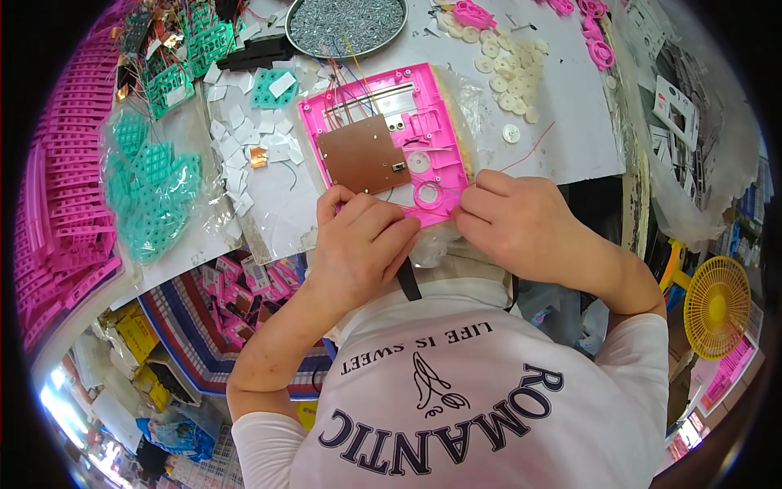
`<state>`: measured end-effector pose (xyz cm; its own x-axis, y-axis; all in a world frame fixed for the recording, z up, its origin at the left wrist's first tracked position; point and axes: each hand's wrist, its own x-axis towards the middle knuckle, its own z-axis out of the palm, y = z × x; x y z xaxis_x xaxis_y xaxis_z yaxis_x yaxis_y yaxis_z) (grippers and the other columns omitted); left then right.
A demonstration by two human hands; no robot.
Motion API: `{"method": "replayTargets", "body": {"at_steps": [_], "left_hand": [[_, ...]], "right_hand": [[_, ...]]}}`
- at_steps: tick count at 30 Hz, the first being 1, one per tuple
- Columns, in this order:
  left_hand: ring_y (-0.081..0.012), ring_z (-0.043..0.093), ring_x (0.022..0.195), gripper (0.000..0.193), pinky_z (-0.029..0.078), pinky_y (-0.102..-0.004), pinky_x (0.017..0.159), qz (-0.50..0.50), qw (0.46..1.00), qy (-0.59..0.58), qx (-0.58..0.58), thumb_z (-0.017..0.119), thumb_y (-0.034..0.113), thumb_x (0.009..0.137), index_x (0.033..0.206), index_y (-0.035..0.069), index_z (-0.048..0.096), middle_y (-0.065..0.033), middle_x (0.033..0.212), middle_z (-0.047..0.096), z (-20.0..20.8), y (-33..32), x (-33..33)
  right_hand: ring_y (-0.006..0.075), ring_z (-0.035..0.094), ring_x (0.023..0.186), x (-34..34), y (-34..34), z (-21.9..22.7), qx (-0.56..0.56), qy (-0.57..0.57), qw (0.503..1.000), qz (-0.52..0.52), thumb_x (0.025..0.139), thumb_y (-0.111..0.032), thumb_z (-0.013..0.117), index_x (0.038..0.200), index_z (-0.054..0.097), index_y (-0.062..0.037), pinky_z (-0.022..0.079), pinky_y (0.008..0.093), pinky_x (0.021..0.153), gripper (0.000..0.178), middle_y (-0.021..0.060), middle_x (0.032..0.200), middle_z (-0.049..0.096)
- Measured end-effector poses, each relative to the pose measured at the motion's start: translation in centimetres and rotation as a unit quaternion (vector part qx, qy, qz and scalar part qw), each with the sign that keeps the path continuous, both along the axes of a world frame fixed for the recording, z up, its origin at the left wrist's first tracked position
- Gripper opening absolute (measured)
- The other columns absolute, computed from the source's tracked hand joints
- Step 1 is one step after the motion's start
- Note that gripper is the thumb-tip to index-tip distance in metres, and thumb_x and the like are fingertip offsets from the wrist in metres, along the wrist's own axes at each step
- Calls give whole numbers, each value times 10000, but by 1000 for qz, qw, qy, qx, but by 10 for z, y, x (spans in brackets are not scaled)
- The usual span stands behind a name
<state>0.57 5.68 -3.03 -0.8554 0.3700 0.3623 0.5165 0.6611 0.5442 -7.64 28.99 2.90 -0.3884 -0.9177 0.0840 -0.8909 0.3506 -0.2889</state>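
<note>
A pink plastic housing [423, 122] lies open on the white worktop, with a brown circuit board [362, 155] set in it and thin coloured wires [346, 81] running off its far edge. My left hand [362, 244] grips the housing's near edge, fingers curled over it. On the near right corner rests my right hand [513, 220], its fingertips pinching at a thin red wire [533, 147] by the round pink ring [427, 194].
A round metal tray of screws [346, 24] stands at the back. Beyond the housing to the right lie white plastic discs [509, 73]. Teal rubber keypads [151, 183] in a bag and stacked pink parts [61, 187] are on the left. A yellow fan [717, 306] stands at the right.
</note>
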Motion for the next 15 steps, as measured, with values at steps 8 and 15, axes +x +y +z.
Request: {"method": "replayTargets", "body": {"at_steps": [8, 15], "left_hand": [[-195, 595, 817, 300, 363, -423, 852, -11, 1000, -13, 14, 830, 111, 729, 1000, 141, 707, 16, 905, 638, -2, -1, 0], [-184, 580, 972, 465, 351, -500, 940, -25, 996, -5, -83, 771, 294, 783, 1196, 102, 676, -4, 1114, 618, 18, 25, 10]], "right_hand": [[210, 574, 678, -9, 21, -65, -232, -120, 965, -16, 708, -101, 798, 881, 732, -88, 447, 352, 495, 185, 18, 743, 565], [208, 518, 581, 13, 24, -64, -211, -21, 974, -77, 705, -106, 816, 1013, 756, -74, 420, 314, 478, 315, 25, 665, 515]]}}
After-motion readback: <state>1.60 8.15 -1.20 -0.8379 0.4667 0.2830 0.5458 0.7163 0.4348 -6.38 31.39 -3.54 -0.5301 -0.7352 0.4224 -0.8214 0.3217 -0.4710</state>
